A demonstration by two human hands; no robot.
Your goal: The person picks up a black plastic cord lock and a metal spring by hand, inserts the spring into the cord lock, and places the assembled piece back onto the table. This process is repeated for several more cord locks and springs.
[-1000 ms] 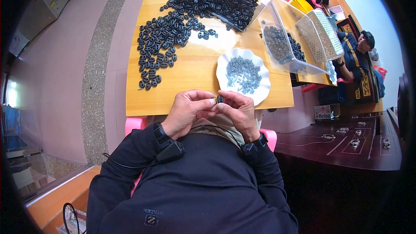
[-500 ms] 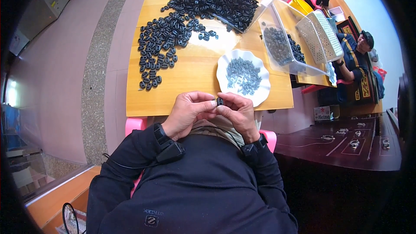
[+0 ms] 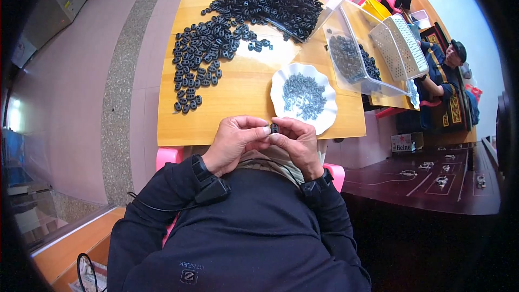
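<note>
We hold a small black plastic piece (image 3: pixel 274 128) between both hands, just in front of the near edge of the wooden tabletop (image 3: pixel 243 92), on the near side of the white scalloped plate (image 3: pixel 330 116). Our left hand (image 3: pixel 235 141) pinches it from one side and our right hand (image 3: pixel 297 143) from the other, fingertips closed on it so that only a sliver of black shows between them. Both grips are tight, with no gap to speak of, and the one piece is all they hold.

We judge the piece to be light and stiff, a hard moulded part that will not bend or bruise. Being so small and smooth, it could slip or flick away if squeezed unevenly, so a fingertip hold on its opposite flat sides, as now, suits it best.

The plate holds a heap of small grey metal parts (image 3: pixel 303 94), too small to tell apart. To the left of the plate and beyond it, a loose spread of similar black plastic pieces (image 3: pixel 203 57) lies over the tabletop, thickening into a big pile (image 3: pixel 275 0) at the far end. To the right of the plate stands a clear plastic tub (image 3: pixel 351 57) with more dark pieces in it, and beyond that a white perforated basket (image 3: pixel 400 46). Another person (image 3: pixel 446 73) sits further right, well apart from us.
</note>
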